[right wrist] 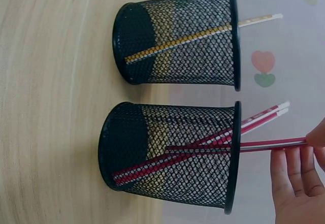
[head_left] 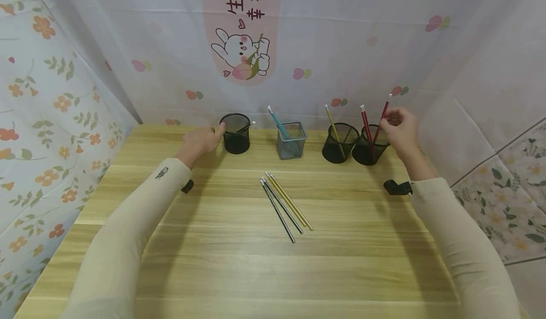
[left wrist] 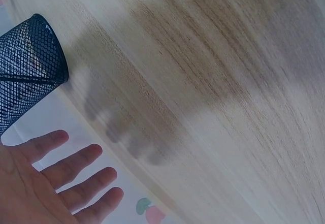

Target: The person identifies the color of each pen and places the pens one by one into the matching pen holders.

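Within the mouth of the rightmost black mesh cup (right wrist: 188, 176), a red pencil (right wrist: 254, 145) hangs with its lower end above the base, pinched between the thumb and fingertips of the right hand (head_left: 401, 128). Two other red pencils (right wrist: 259, 116) lean there. Slim room parts this cup from its neighbour (right wrist: 183, 64); both stand near the table's (head_left: 350, 262) back edge. Bare wood separates them from the loose pencils (head_left: 283, 207). The left hand (head_left: 200, 140), fingers straight and spread, is beside the leftmost cup (head_left: 236, 142).

Three round cups (head_left: 236, 143), one square cup (head_left: 286, 150), four loose pencils (head_left: 286, 199), three red pencils (right wrist: 274, 144)
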Tool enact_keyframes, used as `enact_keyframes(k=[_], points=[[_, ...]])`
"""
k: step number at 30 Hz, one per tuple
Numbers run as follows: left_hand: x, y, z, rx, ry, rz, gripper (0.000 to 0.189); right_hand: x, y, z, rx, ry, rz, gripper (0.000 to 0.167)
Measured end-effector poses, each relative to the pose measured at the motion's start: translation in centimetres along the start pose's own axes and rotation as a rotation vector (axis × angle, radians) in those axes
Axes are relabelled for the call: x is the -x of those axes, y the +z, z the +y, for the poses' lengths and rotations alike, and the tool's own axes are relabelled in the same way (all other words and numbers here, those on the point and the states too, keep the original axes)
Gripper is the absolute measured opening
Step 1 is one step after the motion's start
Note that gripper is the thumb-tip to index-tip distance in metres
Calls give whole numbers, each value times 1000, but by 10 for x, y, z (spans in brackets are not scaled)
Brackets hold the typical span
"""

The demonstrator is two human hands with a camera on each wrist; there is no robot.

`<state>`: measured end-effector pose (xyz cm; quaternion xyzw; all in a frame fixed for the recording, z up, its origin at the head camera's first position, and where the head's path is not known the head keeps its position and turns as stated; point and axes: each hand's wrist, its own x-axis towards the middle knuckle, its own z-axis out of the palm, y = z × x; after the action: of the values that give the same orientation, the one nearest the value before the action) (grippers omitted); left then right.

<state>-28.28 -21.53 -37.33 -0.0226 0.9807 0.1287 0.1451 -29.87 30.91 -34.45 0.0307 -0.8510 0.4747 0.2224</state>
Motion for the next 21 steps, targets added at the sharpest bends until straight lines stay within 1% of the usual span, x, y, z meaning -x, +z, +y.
enact_keyframes(k=[5,10,17,21], points=[[0,0,1,-3,-4,8,99,2,3,0,53,-18,-42,18],[0,0,1,4,-2,9,95,3,6,1,77,-26,-83,18],[1,-1,1,8,5,5,96,0,8,6,95,-42,-113,19],[0,0,0,6,7,6,97,0,10,7,124,-46,-130,19]])
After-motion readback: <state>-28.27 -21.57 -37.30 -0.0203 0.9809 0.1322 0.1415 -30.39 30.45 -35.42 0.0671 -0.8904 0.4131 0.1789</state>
